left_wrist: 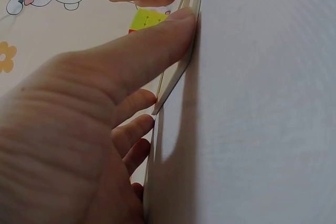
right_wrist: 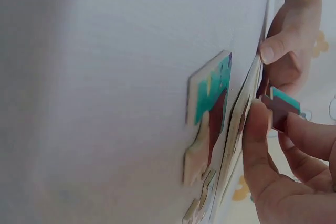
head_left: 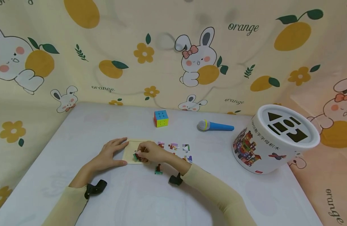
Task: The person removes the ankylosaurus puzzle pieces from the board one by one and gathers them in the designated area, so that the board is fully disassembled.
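A shallow, pale wooden puzzle board [head_left: 129, 155] lies on the table. My left hand [head_left: 107, 154] rests at its left side, fingers spread, with the thumb touching the near corner and the fingertips along the far edge. Over the board, my right hand [head_left: 152, 152] pinches a jigsaw piece [right_wrist: 283, 111] between thumb and finger; the piece is brown and teal and tilted. Another teal-and-brown jigsaw piece [head_left: 158, 169] lies just off the board's near right corner. Several loose jigsaw pieces [head_left: 186, 147] lie to the right, some hidden behind the right hand.
Behind the board stands a puzzle cube [head_left: 161, 118], with a blue toy microphone [head_left: 217, 126] to its right. A large white bucket [head_left: 264, 147] with shape holes in its lid stands at the right. A printed cloth [head_left: 162, 72] hangs along the table's back.
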Demonstrator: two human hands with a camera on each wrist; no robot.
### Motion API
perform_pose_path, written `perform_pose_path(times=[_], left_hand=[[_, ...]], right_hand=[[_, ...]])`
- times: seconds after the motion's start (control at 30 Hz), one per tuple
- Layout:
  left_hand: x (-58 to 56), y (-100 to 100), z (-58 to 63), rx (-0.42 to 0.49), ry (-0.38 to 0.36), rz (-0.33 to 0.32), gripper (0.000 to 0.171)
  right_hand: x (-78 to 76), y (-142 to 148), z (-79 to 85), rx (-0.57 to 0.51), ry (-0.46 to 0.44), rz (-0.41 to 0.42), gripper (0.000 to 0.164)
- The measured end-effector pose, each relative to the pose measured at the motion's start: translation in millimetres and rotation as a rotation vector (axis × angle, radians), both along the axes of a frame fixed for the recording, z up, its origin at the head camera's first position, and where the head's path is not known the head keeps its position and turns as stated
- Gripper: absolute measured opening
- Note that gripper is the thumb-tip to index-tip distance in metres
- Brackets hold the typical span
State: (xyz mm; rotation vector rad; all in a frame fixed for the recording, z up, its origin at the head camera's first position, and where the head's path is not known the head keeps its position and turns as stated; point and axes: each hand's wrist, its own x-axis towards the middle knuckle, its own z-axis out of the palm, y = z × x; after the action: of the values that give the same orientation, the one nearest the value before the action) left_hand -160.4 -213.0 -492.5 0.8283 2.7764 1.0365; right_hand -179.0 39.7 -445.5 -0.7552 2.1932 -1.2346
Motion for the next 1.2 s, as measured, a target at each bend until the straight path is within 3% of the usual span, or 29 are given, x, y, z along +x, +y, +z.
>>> perform_pose_path(times=[0.43, 0.7, 0.93, 1.2], left_hand=[[0.6, 2.5, 1.5, -0.007, 0.009, 0.005, 0.085], [1.3, 2.2, -0.9, -0.022, 0.011, 0.014, 0.085], [2.0, 0.9, -1.1, -0.018, -0.005, 0.014, 0.086], [0.9, 1.0, 1.1, -0.013, -0.008, 0.009, 0.086]], right_hand=[[5.0, 39.1, 10.4, -0.056, 0.073, 0.013, 0.009], [13.9, 79.7, 14.1, -0.05, 0.064, -0.043, 0.011], [23.9, 108.2, 6.0, 0.006, 0.092, -0.014, 0.012], [34.8, 121.9, -1.4, 0.047, 0.105, 0.021, 0.02]])
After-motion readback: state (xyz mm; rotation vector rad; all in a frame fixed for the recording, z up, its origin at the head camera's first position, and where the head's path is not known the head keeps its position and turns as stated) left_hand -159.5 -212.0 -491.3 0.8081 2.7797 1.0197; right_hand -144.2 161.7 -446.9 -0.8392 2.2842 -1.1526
